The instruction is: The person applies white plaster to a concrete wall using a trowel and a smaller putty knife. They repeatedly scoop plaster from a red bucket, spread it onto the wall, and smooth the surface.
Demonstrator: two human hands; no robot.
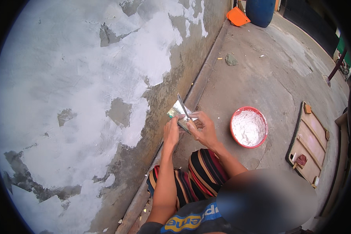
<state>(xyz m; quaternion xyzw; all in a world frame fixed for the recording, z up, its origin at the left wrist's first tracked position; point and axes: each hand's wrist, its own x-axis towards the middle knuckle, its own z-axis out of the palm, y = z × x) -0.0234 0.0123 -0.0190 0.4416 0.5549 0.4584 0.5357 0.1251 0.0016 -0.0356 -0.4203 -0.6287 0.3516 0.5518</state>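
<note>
My left hand (171,130) is closed on the lower edge of a flat, thin plate (174,109) with a shiny, white-smeared face. In my right hand (204,130) is a putty knife (182,103), its narrow blade pointing up and away across the plate. Both hands are close together in front of my knees, beside the wall (160,103). White paste (85,66) covers much of that wall in uneven patches, with grey cement showing between them. Right of my hands, a red bowl (232,132) on the ground holds thick white paste (249,126).
A framed wooden panel (309,142) lies at the right with a dark red scrap (301,160) on it. Farther off are an orange dustpan (238,16), a blue barrel (260,11) and a stone (231,59). A low ledge (206,74) runs along the wall's foot.
</note>
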